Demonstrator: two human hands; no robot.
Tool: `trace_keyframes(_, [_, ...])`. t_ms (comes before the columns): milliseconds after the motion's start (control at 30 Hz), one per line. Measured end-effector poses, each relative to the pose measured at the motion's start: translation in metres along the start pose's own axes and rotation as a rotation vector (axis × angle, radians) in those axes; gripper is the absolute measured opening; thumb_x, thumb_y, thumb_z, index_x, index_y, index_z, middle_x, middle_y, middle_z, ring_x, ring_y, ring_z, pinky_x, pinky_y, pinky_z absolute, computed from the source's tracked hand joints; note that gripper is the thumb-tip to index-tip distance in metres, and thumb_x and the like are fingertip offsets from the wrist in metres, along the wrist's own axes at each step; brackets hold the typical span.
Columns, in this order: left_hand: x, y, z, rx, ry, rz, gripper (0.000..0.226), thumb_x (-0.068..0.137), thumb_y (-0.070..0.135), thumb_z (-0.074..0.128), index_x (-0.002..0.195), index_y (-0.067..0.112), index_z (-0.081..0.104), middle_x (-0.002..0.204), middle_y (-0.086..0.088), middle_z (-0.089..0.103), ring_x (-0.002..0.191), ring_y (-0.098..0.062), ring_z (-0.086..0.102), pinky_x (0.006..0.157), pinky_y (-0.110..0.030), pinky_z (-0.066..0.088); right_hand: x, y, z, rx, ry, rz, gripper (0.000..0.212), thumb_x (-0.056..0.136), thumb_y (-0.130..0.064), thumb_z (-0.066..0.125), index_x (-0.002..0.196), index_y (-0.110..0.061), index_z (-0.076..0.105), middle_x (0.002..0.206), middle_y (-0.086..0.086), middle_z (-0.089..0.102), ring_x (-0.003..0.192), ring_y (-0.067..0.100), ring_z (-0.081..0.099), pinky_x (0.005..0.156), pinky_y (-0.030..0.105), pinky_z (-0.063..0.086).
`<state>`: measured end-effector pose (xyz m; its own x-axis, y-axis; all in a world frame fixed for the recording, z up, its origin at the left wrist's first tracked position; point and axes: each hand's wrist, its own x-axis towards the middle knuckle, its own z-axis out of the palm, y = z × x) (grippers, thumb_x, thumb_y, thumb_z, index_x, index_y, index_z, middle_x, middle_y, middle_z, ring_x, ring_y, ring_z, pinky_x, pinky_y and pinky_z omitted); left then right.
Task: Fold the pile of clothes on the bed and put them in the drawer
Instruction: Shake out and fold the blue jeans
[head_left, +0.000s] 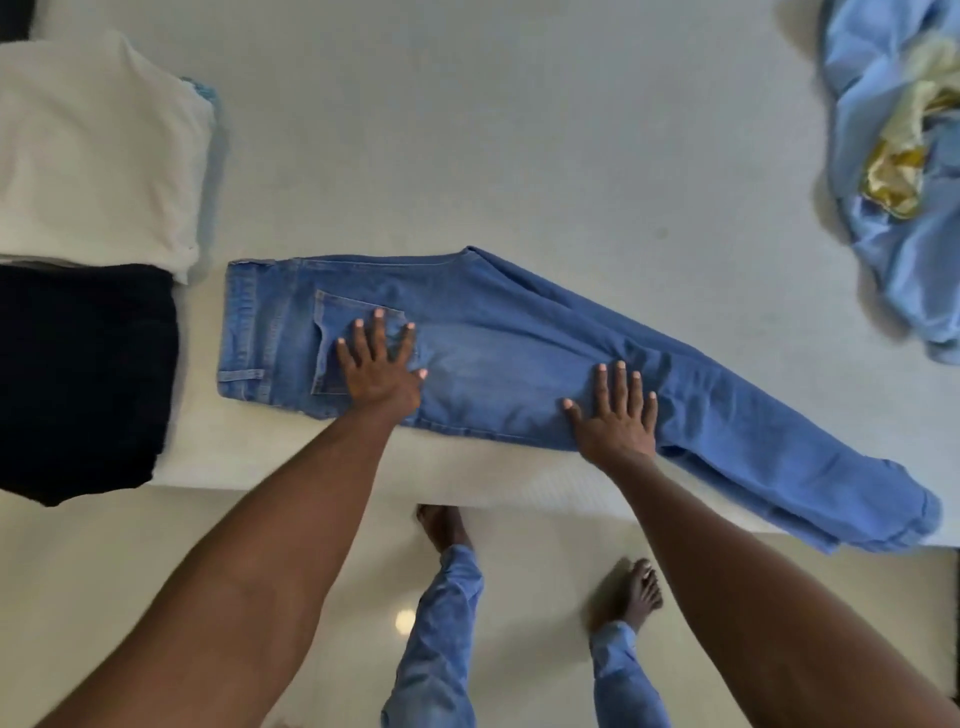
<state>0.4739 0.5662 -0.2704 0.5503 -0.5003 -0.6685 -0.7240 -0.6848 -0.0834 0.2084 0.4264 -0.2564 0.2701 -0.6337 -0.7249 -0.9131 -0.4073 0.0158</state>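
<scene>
Both forearms reach over the bed's (519, 130) near edge; my left hand (379, 364) and right hand (615, 415) press flat, fingers spread wide, gripping nothing, on jeans (519, 338) whose cuffs overhang that edge. Crumpled blue clothes (883, 156) are cut off at the far right corner.

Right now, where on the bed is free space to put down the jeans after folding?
The widest bare sheet lies beyond the jeans, between the white folded pile and the crumpled blue clothes. The near edge is crowded: both hands press the jeans, and a dark folded pile fills the left.
</scene>
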Motion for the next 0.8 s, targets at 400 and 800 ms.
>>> trace_keyframes(400, [-0.107,0.294,0.033,-0.316,0.404,0.343,0.039,0.098,0.023,0.04,0.13,0.008,0.057,0.121,-0.02,0.056,0.114,-0.039,0.051,0.09,-0.048,0.041,-0.043,0.165,-0.025,0.403,0.663,-0.351,0.014,0.08,0.001,0.058,0.088,-0.007,0.066,0.089,0.013,0.068,0.089,0.033,0.06,0.079,0.039,0.043])
trace_keyframes(800, [-0.174,0.456,0.062,-0.247,0.118,0.371,0.064,0.092,0.017,0.06,0.149,0.013,0.03,0.133,-0.015,0.051,0.123,-0.033,0.049,0.1,-0.042,0.041,-0.032,0.386,-0.018,1.491,0.102,0.528,0.027,0.079,-0.022,0.078,0.091,-0.004,0.062,0.083,0.01,0.064,0.076,0.026,0.063,0.064,0.032,0.05])
